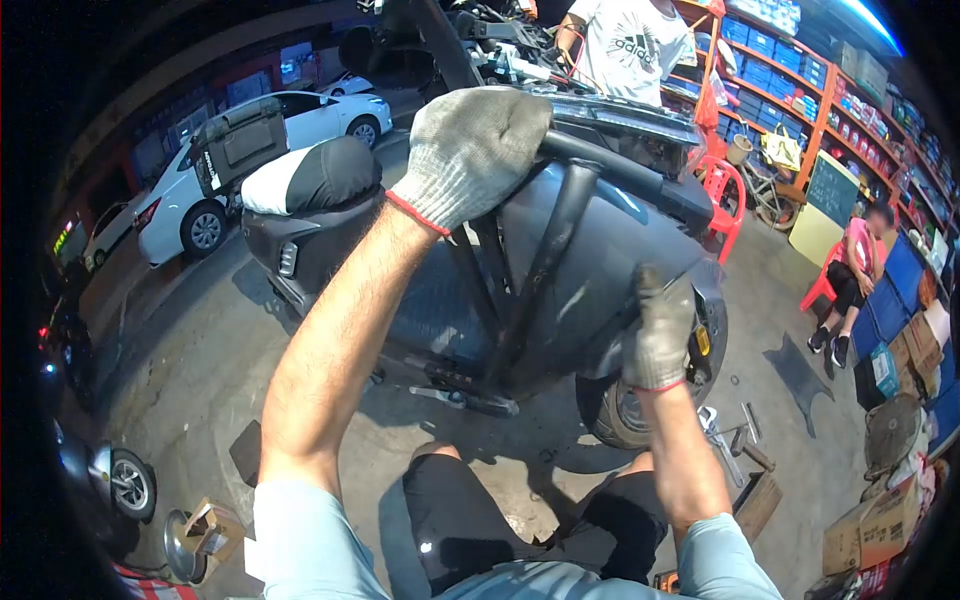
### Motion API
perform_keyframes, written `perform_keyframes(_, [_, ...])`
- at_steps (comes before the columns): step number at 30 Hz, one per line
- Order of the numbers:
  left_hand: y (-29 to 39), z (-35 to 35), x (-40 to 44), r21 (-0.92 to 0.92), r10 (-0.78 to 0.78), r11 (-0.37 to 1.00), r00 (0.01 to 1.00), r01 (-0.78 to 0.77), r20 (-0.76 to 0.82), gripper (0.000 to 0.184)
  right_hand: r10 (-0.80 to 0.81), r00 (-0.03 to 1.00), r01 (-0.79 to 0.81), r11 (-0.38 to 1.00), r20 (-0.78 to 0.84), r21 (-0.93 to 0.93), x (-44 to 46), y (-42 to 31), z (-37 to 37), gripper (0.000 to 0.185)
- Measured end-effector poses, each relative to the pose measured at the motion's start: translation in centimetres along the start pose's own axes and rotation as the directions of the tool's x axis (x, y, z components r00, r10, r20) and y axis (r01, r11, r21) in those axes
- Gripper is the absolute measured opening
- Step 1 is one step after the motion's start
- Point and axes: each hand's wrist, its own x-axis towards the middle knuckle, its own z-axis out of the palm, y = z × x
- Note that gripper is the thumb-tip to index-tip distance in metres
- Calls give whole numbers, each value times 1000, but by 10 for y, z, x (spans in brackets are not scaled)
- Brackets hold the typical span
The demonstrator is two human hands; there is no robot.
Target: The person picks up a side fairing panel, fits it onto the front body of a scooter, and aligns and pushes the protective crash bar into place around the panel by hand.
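Note:
My left hand (475, 150), in a grey-white knit glove with a red cuff, is closed over the upper end of a black tubular bar (560, 235). That bar stands against the side of a dark grey scooter (430, 290). My right hand (660, 330), gloved the same way, is beside the scooter's front panel above a wheel (625, 410). Its fingers are curled with the thumb pointing up, and what they hold, if anything, is hidden. A small yellow part (703, 340) shows just right of that hand. The black and white seat (315, 180) lies to the left.
Wrenches (720, 445) and a hammer-like tool (750, 440) lie on the floor at right, near a cardboard box (870, 525). A person (635, 45) stands across the scooter; another person (860, 260) sits by the shelves (830, 100). A white car (200, 215) is parked at left.

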Motion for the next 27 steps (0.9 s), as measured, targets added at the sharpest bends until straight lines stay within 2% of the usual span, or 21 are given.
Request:
perform_keyframes(1, [-1,3,0,2,6,1000,1000,-6,1,26,103,995,-103,994,14,26,-3,0,1,60])
perform_keyframes(2, [-4,7,1,15,73,997,988,-72,-137,19,99,995,-99,994,12,35,-3,0,5,60])
perform_keyframes(3, [-7,10,1,32,138,990,953,-134,-269,12,121,993,-119,982,0,145,-4,0,7,61])
perform_keyframes(4, [-8,8,1,37,141,990,953,-136,-269,12,143,990,-136,958,-8,252,-4,0,9,62])
perform_keyframes(5, [-7,5,-1,14,108,994,979,-107,-174,17,158,987,-161,978,33,134,-2,5,2,64])
perform_keyframes(6, [-6,3,-3,-7,76,997,994,-77,-78,23,162,986,-164,977,31,135,-3,4,0,64])
perform_keyframes(9, [-6,2,-2,-33,62,997,996,-64,-60,18,61,995,-64,997,81,36,2,-1,-7,48])
perform_keyframes(10, [-5,0,-1,-51,28,998,1000,-28,-10,14,54,995,-57,998,85,35,3,-3,-13,48])
perform_keyframes(11, [2,-8,2,-198,-105,974,994,112,42,16,124,982,-121,992,145,-26,5,-6,-18,48])
perform_keyframes(12, [1,-4,0,-169,-75,983,996,67,-42,22,194,960,-179,979,200,-93,7,-9,-23,49])
perform_keyframes(15, [3,-8,1,-179,-141,973,989,145,34,18,203,949,-124,944,242,-306,10,-18,-26,49])
perform_keyframes(17, [0,-11,-1,-134,9,991,995,-22,-102,15,173,948,-48,908,268,-416,10,-23,-25,49])
perform_keyframes(18, [0,-13,-5,-127,4,992,994,-18,-106,15,182,948,-47,892,262,-449,10,-21,-24,48])
perform_keyframes(20, [5,-24,-11,-341,-286,929,868,147,-405,15,190,951,-42,859,242,-509,15,-20,-24,49])
perform_keyframes(21, [9,-32,-27,-331,-397,903,821,272,-409,19,203,952,-20,791,231,-611,17,-21,-25,48])
perform_keyframes(22, [17,-26,-43,-602,-644,719,659,347,-388,18,197,953,-17,793,230,-609,17,-21,-24,48])
perform_keyframes(23, [20,-18,-67,-657,-716,660,567,363,-406,17,139,961,35,795,238,-606,17,-19,-24,47])
perform_keyframes(24, [45,-35,-74,-746,-877,432,430,507,-215,18,80,965,90,793,249,-602,17,-18,-23,46])
perform_keyframes(25, [52,-29,-94,-644,-864,483,444,594,-238,20,71,965,99,793,253,-600,18,-19,-23,46])
perform_keyframes(26, [63,-19,-109,-714,-943,253,333,653,-30,20,84,965,85,794,247,-602,18,-19,-23,46])
perform_keyframes(27, [77,-22,-110,-765,-953,129,292,631,81,22,95,965,75,794,244,-604,19,-19,-22,47])
